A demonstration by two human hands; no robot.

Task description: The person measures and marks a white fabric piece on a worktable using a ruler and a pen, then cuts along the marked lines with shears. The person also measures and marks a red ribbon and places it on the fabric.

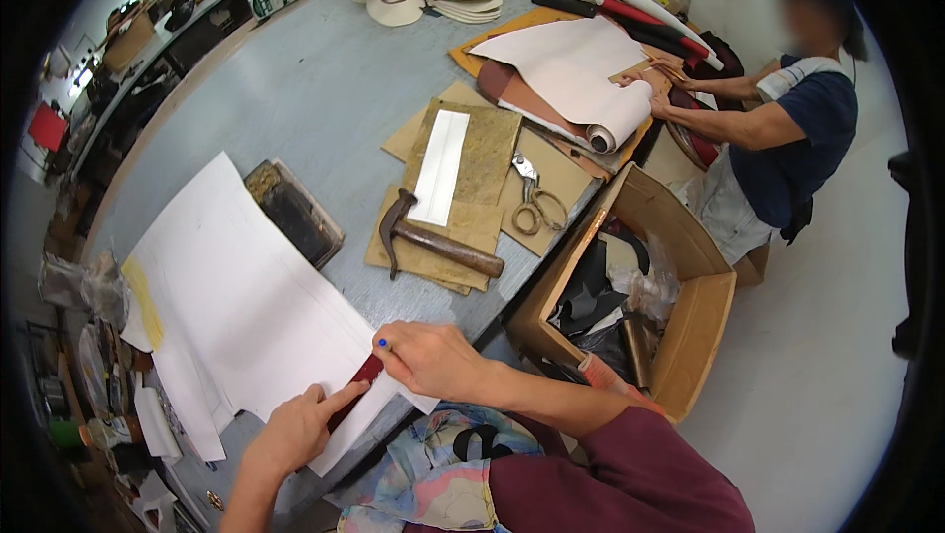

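Note:
A large white sheet [241, 287] covers the near left part of the table. On its near edge lies a dark red strip [356, 393], straight like a template or ruler. My left hand [295, 430] presses down on this strip, index finger stretched along it and thumb apart. My right hand [433, 361] is closed around a pen [382, 343], of which only the blue end shows clearly. Its tip is hidden by the hand. The right fist rests at the far end of the red strip, near the table's edge.
A hammer [448, 246] and scissors [536, 200] lie on brown boards beside a white strip [440, 167]. A dark block [293, 210] touches the sheet's far side. A cardboard box [711, 331] of scraps stands right. Another person [787, 129] handles a white roll [602, 134].

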